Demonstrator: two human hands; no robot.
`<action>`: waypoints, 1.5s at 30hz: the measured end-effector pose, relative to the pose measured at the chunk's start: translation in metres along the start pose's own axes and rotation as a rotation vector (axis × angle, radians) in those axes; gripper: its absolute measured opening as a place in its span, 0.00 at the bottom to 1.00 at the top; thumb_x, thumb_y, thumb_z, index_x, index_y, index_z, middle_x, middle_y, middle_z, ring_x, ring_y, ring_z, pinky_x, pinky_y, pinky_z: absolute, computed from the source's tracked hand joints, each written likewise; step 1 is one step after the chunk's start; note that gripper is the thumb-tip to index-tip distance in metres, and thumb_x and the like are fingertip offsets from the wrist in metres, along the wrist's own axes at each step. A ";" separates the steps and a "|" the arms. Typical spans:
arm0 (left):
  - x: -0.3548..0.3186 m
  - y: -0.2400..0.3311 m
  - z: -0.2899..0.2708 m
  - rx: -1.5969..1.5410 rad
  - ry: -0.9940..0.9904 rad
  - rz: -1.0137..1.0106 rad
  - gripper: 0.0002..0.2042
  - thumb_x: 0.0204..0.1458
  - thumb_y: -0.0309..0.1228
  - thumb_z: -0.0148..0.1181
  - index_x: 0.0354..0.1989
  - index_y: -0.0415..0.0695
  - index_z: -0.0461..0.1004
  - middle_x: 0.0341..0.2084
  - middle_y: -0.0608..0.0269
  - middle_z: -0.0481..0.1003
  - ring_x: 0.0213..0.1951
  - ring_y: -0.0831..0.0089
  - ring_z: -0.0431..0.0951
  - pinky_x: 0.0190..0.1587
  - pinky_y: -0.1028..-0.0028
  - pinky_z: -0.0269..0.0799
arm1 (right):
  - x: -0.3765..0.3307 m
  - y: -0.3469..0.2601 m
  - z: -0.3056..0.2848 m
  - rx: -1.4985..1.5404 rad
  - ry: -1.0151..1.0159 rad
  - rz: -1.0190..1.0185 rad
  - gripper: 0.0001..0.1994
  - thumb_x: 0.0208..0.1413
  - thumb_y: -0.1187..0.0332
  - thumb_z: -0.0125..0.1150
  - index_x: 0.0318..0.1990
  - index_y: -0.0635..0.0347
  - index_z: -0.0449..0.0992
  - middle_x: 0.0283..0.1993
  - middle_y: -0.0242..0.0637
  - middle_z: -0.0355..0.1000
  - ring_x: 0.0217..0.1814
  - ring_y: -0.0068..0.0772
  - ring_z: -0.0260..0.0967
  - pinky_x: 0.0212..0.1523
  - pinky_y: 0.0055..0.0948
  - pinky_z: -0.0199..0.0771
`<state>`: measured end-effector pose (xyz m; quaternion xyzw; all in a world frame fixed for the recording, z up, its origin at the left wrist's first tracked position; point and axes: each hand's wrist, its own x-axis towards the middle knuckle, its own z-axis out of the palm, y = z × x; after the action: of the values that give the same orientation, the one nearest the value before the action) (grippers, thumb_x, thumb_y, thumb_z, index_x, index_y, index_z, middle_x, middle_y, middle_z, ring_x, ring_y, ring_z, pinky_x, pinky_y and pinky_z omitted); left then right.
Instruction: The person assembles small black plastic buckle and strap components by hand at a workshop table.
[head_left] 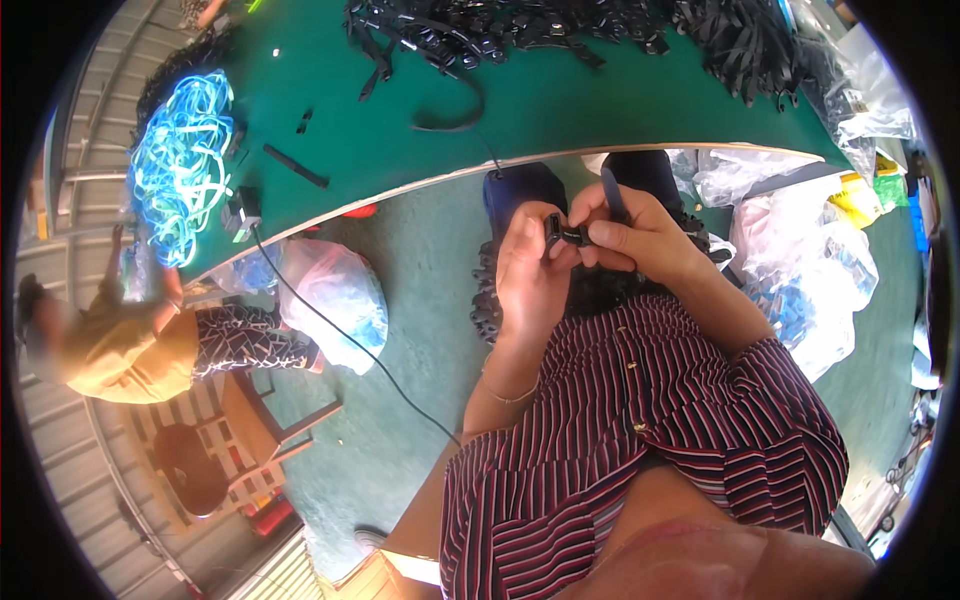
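My left hand (530, 275) and my right hand (645, 235) meet above my lap, just off the table's near edge. Between the fingertips of both is a black strap with a small plastic buckle (555, 230). The left fingers pinch the buckle end; the right thumb and fingers press on the other side, where a flat piece of the black strap (614, 197) sticks up. Fingers hide part of the buckle. More black pieces (487, 290) lie bunched over my lap beneath the hands.
The green table (370, 140) bears heaps of black straps (520, 30) and a pile of blue straps (185, 165). A black cable (350, 358) hangs from a small box (240, 213). Plastic bags (335, 300) stand below. At left is a person in yellow (135, 350).
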<state>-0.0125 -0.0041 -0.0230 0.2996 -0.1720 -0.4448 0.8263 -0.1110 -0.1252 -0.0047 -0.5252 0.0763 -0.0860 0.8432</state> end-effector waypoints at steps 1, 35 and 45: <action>-0.001 0.000 0.001 0.007 0.007 -0.011 0.17 0.55 0.44 0.48 0.36 0.39 0.64 0.21 0.68 0.61 0.23 0.79 0.60 0.27 0.79 0.58 | -0.001 0.000 0.000 0.013 -0.008 -0.008 0.08 0.56 0.71 0.49 0.42 0.63 0.67 0.27 0.35 0.67 0.17 0.14 0.52 0.17 0.14 0.49; 0.000 0.009 -0.014 0.878 -0.063 0.176 0.05 0.50 0.20 0.54 0.36 0.38 0.69 0.29 0.67 0.70 0.29 0.81 0.69 0.34 0.82 0.66 | -0.004 0.014 -0.014 0.064 -0.101 -0.266 0.07 0.56 0.69 0.49 0.29 0.62 0.67 0.47 0.35 0.59 0.27 0.18 0.56 0.31 0.19 0.59; -0.005 0.019 -0.007 0.281 -0.042 -0.159 0.05 0.55 0.22 0.46 0.37 0.40 0.68 0.27 0.66 0.68 0.27 0.80 0.67 0.32 0.81 0.63 | 0.006 0.021 -0.009 -0.573 0.033 -0.434 0.11 0.45 0.78 0.61 0.38 0.65 0.68 0.35 0.33 0.64 0.34 0.22 0.65 0.36 0.21 0.65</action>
<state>0.0009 0.0105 -0.0158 0.4154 -0.2258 -0.4864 0.7348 -0.1059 -0.1251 -0.0279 -0.7429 -0.0022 -0.2465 0.6223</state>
